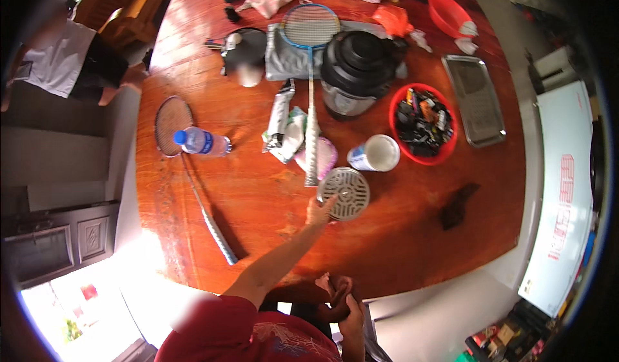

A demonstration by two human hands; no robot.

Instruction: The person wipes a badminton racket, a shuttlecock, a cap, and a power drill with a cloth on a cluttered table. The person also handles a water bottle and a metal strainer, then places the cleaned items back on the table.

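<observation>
The grate (351, 194) is in the left hand (318, 213), fingers closed on its eight-o'clock rim. At six o'clock, the right hand (351, 319) grips a brown cloth (342, 289). The tub (376, 153) stands at one o'clock. Work looks unfinished; how much remains, I can't tell.

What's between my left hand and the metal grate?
Nothing visible. Your left hand is at the grate's left edge, thumb over the rim. The racket's handle end and the white tub lie just beyond the grate, toward the table's far side, so neither comes between.
</observation>
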